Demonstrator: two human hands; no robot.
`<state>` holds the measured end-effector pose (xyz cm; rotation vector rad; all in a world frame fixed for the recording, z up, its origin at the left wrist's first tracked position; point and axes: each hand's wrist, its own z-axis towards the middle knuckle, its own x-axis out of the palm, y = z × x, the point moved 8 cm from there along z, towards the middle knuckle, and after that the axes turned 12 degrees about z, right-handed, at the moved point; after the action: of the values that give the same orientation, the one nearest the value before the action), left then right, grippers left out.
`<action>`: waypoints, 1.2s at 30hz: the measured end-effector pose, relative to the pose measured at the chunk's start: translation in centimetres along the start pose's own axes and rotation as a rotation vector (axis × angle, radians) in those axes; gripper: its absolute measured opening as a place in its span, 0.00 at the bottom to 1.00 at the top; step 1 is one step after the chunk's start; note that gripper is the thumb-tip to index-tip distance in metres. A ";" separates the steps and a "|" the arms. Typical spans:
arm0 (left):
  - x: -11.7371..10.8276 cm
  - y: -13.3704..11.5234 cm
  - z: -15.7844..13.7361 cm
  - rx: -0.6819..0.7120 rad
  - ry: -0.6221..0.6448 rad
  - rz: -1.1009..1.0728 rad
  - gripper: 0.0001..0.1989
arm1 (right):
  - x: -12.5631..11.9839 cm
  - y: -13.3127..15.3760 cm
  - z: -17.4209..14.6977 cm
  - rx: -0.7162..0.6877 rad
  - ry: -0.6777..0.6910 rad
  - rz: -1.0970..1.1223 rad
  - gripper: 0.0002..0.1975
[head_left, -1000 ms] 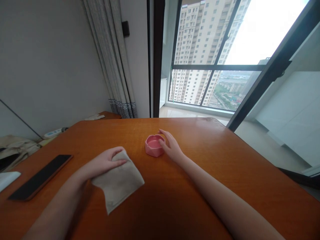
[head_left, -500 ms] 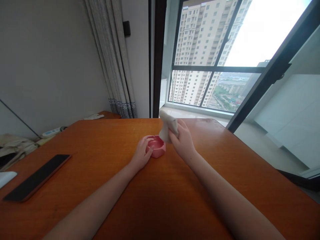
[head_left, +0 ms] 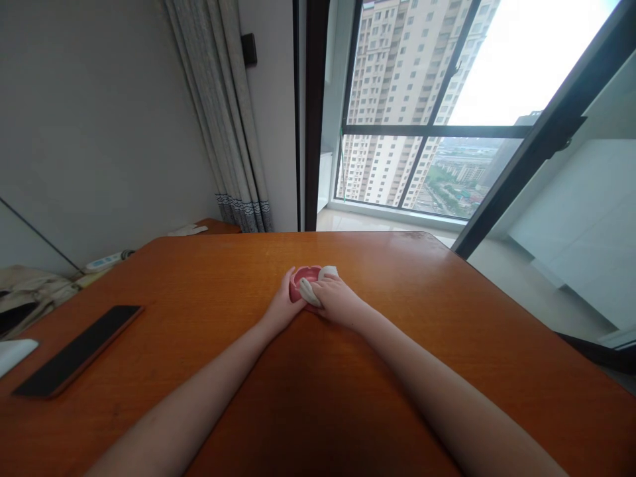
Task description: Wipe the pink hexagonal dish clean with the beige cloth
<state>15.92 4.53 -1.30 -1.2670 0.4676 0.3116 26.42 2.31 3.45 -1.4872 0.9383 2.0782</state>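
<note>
A pink ashtray (head_left: 298,275) with a notched rim sits on the wooden table (head_left: 209,278), ahead of me. My left hand (head_left: 284,301) is wrapped round its left side, thumb at the near edge. A white cloth (head_left: 309,292) is bunched in my right hand (head_left: 339,301), which presses it against the ashtray's right and near rim. One end of the cloth sticks up past the fingers on the far side. The right hand and the cloth hide much of the ashtray's right side.
A flat black panel with a reddish edge (head_left: 79,351) lies on the table at left. A white object (head_left: 17,354) is cut off by the left frame edge. Beyond the left table edge are fabric (head_left: 34,288) and a power strip (head_left: 106,261). A window stands behind.
My right hand has brought the cloth down from above the ashtray onto its rim. My left hand has stayed at the ashtray's left side, now with the thumb lower.
</note>
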 end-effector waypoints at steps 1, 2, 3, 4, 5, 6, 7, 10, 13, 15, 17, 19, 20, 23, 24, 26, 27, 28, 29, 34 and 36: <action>0.2 -0.3 -0.1 0.014 0.032 -0.032 0.42 | 0.0 -0.3 0.0 0.014 0.011 -0.013 0.12; 0.4 -0.7 -0.2 0.040 0.071 -0.068 0.42 | 0.0 -0.5 -0.1 0.028 0.029 -0.019 0.11; 0.6 -1.1 -0.3 0.069 0.106 -0.110 0.42 | 0.1 -0.7 -0.2 0.037 0.047 -0.019 0.10; 0.8 -1.4 -0.3 0.088 0.127 -0.162 0.42 | 0.2 -0.7 -0.2 0.037 0.056 -0.014 0.10; 0.9 -1.4 -0.2 0.088 0.124 -0.231 0.41 | 0.2 -0.5 -0.3 0.029 0.046 -0.005 0.09; 0.8 -1.3 -0.1 0.062 0.093 -0.326 0.40 | 0.1 -0.3 -0.4 0.022 0.013 0.005 0.09; 0.8 -1.0 0.0 0.011 0.053 -0.441 0.39 | -0.1 -0.1 -0.4 0.022 -0.044 0.009 0.09; 1.6 -0.2 -0.1 -0.174 -0.017 -0.791 0.34 | -0.6 0.6 -0.5 0.049 -0.269 -0.043 0.05; 2.6 -0.4 -0.6 -0.251 -0.032 -0.951 0.31 | -0.2 2.1 -0.6 -0.023 -0.387 -0.133 0.06; 2.5 0.0 -0.9 -0.284 -0.101 -0.944 0.28 | 0.5 3.1 -0.5 -0.122 -0.385 -0.162 0.08; 2.0 0.8 -1.1 -0.320 -0.194 -0.859 0.24 | 1.0 3.4 -0.5 -0.193 -0.355 -0.158 0.08; 0.9 1.3 -1.0 -0.301 -0.272 -0.707 0.20 | 1.2 3.5 -0.5 -0.226 -0.320 -0.144 0.08; 0.2 1.2 -0.9 -0.260 -0.298 -0.618 0.19 | 1.2 3.4 -0.5 -0.231 -0.309 -0.143 0.08; -2.0 0.2 -0.1 -0.093 -0.301 -0.361 0.17 | 0.8 3.3 -0.5 -0.248 -0.300 -0.185 0.07; -2.6 -0.2 0.1 -0.049 -0.294 -0.290 0.16 | 0.7 3.2 -0.6 -0.251 -0.299 -0.209 0.08; -3.3 -0.7 0.2 -0.001 -0.285 -0.173 0.16 | 0.6 3.0 -0.5 -0.244 -0.295 -0.255 0.08; -3.5 -0.8 0.2 0.010 -0.286 -0.132 0.16 | 0.7 2.9 -0.5 -0.233 -0.292 -0.271 0.08; -3.5 -0.9 0.0 0.015 -0.298 -0.106 0.16 | 0.8 2.8 -0.5 -0.220 -0.293 -0.283 0.08; -3.3 -1.0 -0.2 0.014 -0.323 -0.094 0.18 | 0.9 2.7 -0.6 -0.211 -0.299 -0.289 0.08; -1.9 -0.7 -1.3 -0.058 -0.405 -0.184 0.27 | 1.1 3.3 -0.9 -0.199 -0.375 -0.229 0.07; -2.1 -0.4 -0.9 -0.067 -0.398 -0.197 0.21 | 1.1 3.7 -0.9 -0.221 -0.363 -0.204 0.07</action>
<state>14.16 3.62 -0.09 -1.2668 -0.0075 0.4032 24.16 -0.89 3.32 -1.1859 0.4150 2.2474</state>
